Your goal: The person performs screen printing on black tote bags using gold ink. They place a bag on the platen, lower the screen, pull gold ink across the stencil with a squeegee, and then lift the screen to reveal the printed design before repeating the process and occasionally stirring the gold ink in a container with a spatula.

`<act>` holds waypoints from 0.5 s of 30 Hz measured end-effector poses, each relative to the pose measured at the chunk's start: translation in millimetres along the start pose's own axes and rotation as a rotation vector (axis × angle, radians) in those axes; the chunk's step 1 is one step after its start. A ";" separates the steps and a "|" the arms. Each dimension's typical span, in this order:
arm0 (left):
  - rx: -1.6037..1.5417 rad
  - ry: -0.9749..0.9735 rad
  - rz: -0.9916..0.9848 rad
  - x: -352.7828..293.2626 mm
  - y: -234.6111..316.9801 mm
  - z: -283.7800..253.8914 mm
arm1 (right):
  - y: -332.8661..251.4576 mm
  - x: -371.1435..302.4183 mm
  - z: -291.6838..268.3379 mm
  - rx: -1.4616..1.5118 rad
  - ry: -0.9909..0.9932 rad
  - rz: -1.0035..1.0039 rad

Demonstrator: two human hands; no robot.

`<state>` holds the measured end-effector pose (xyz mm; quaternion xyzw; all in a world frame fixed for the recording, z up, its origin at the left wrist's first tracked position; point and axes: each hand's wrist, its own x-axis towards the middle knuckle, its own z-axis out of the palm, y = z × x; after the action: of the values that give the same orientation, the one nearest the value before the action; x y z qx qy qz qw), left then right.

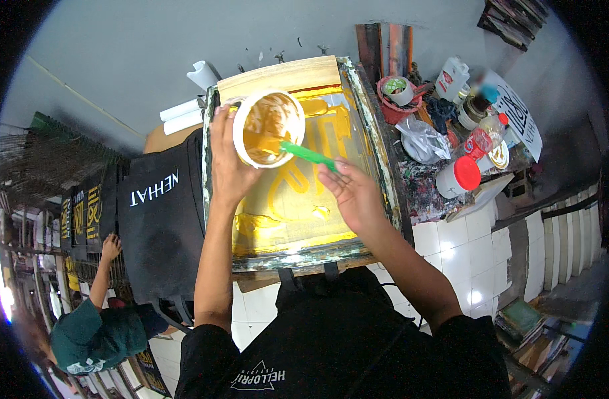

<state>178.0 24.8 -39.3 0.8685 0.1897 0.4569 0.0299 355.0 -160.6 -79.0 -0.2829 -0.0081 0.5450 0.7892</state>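
Note:
My left hand (228, 156) grips a white tub (268, 128) smeared with yellow-orange ink and holds it tilted over a printing screen frame (377, 156). My right hand (351, 193) holds a green spatula (308, 155) whose tip reaches into the tub. Yellow ink (258, 223) lies in streaks and pools on the screen mesh beneath both hands. A pale wooden bar (281, 74) runs along the frame's far side.
To the right is a paint-stained bench (424, 193) with a red-lidded white jar (459, 175), bottles, a tape roll in a red bowl (399, 93) and crumpled plastic. Black printed fabric (158, 213) lies at the left. Another person in a green shirt (95, 332) reaches in at lower left.

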 end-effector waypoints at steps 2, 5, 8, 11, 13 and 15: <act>0.052 0.033 -0.046 -3.8 -12.7 -10.8 | -14.0 -2.0 -13.7 0.006 -0.004 -0.061; 0.102 0.068 -0.218 -17.6 -26.9 -43.9 | -38.6 -6.5 -16.4 -0.087 -0.033 -0.182; 0.037 0.140 -0.333 -22.3 -27.7 -62.7 | -46.2 -8.3 -10.8 -0.402 -0.054 -0.275; -0.137 0.251 -0.401 -21.7 -17.3 -79.4 | -22.9 -13.9 -4.5 -1.000 -0.265 -0.404; -0.097 0.277 -0.453 -28.6 -8.3 -95.3 | -9.0 -21.4 -0.2 -1.477 -0.670 -0.670; -0.067 0.293 -0.482 -43.3 -7.5 -104.4 | 4.8 -24.3 3.7 -1.642 -0.954 -0.703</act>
<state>69.6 3.6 -14.2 0.7217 0.3777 0.5633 0.1387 339.8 -178.8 -70.9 -0.4725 -0.7778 0.1638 0.3807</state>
